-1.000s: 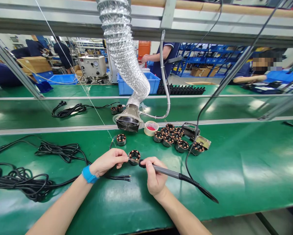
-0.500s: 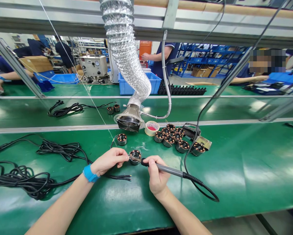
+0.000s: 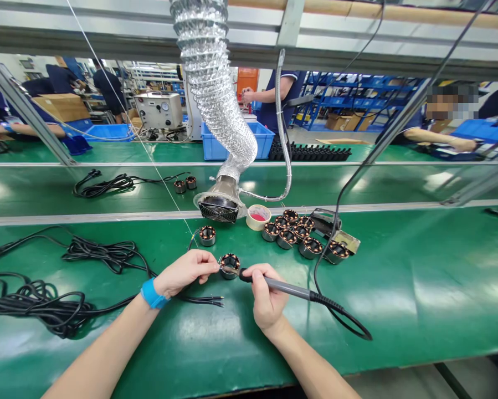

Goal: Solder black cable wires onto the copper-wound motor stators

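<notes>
Held a soldering iron [image 3: 292, 289] in the right hand [image 3: 269, 296], gripped near its front end, with the tip angled left into a copper-wound ring [image 3: 231, 259]. Closed the left hand [image 3: 190, 271], above a blue wristband [image 3: 152, 295], to a narrow pinch on a thin wire [image 3: 220, 267] at the left edge of the ring; could not trace the wire behind the hand. Had the ring on the green bench [image 3: 419, 288] between both hands, opening upward.

Showed black leads [image 3: 207, 301] with bare ends just below the left hand, and well to the left, two loose coils of black cable [image 3: 36, 305]. Placed a second ring [image 3: 207, 237] just beyond the left hand, and a cluster of similar rings [image 3: 287, 238] farther right, beside a roll of tape [image 3: 256, 226]. Hung a fan [image 3: 218, 211] over the bench at the end of a crinkled silver duct [image 3: 207, 72].

Included, past a metal strip [image 3: 398, 207], two more rings [image 3: 180, 187] and another black cable [image 3: 111, 185]. Set a blue crate [image 3: 215, 147] and a black rack [image 3: 319, 153] on the far bench, with a co-worker in navy [image 3: 268, 119] behind the crate and blue shelving [image 3: 357, 100] in the background.
</notes>
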`<state>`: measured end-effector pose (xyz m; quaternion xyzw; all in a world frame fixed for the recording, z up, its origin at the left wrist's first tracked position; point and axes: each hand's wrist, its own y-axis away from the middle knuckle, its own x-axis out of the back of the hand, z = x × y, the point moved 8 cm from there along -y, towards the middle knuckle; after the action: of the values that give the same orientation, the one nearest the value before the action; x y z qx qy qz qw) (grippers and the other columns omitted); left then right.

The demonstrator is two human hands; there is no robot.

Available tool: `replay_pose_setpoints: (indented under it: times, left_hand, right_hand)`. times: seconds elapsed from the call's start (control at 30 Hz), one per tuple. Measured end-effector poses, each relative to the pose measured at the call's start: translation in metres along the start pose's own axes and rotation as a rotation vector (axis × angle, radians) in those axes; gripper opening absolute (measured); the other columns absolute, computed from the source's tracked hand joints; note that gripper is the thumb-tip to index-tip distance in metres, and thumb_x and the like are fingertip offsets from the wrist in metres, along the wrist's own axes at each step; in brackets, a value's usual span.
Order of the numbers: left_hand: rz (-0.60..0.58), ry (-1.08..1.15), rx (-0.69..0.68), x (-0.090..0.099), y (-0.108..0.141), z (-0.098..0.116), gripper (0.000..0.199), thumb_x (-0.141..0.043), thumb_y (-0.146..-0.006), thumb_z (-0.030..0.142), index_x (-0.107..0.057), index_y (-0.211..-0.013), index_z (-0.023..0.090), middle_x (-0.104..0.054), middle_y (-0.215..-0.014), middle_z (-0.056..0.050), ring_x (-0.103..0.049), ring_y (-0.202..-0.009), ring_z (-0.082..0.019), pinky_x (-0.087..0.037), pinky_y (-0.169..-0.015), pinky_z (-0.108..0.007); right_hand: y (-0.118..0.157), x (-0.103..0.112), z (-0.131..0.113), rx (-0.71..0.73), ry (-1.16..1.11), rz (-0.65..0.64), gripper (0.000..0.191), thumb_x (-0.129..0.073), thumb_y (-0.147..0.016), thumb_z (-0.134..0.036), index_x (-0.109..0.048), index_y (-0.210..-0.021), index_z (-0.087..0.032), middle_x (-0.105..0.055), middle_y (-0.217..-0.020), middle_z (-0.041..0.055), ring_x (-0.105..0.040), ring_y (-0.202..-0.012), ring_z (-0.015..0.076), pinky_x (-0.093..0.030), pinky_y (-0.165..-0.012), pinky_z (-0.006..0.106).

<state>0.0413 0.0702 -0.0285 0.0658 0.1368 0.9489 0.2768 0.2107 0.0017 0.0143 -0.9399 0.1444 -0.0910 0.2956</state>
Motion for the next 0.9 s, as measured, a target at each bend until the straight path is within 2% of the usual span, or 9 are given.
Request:
replay_pose_setpoints:
  times: [0.23, 0.5, 0.9]
  left_hand:
    - [0.004, -0.011, -0.004, 0.0003, -0.0006, -0.0017, 0.03, -0.07, -0.076, 0.04, -0.06, -0.076, 0.012, -0.048, -0.061, 0.004, -0.04, -0.053, -0.009, -0.027, -0.053, -0.024]
    - [-0.001, -0.018, -0.014, 0.0007, -0.0015, -0.0017, 0.03, -0.069, -0.076, 0.041, -0.06, -0.075, 0.012, -0.049, -0.062, 0.004, -0.04, -0.053, -0.009, -0.029, -0.054, -0.024]
    - [0.012, -0.041, -0.002, 0.0011, 0.0005, 0.0004, 0.03, -0.069, -0.076, 0.041, -0.061, -0.077, 0.012, -0.049, -0.063, 0.003, -0.041, -0.054, -0.009, -0.029, -0.055, -0.024]
  right_hand:
    - [-0.003, -0.0055, -0.0037, 0.023, -0.047, -0.046, 0.026, -0.047, -0.097, -0.024, -0.067, -0.08, -0.019, -0.065, -0.071, 0.0022, -0.065, -0.068, 0.019, -0.049, -0.064, 0.029]
    - [0.0016, 0.0017, 0.0038, -0.021, 0.021, 0.018, 0.031, -0.047, -0.096, -0.031, -0.068, -0.079, -0.018, -0.061, -0.064, 0.0028, -0.062, -0.06, 0.0194, -0.046, -0.052, 0.027]
    - [0.0031, 0.003, 0.0058, -0.025, 0.003, 0.037, 0.03, -0.047, -0.096, -0.032, -0.069, -0.08, -0.018, -0.059, -0.062, 0.0023, -0.061, -0.058, 0.0189, -0.046, -0.051, 0.027]
